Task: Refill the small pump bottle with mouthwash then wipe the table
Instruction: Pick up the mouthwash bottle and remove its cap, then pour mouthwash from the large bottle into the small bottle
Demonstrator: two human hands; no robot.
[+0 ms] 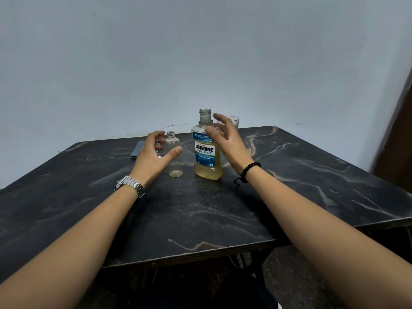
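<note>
Standing uncapped mid-table (200, 208), small pump bottle (174, 157) sits just left of mouthwash bottle (206, 150); left hand (153, 155) and right hand (225, 139) hover beside them, fingers spread, holding nothing.

You face a plain pale blue-grey wall (200, 52) in dim, even light. A dark marble-patterned tabletop (200, 208) stands against it, and a brown door edge (399, 134) shows at right.
</note>
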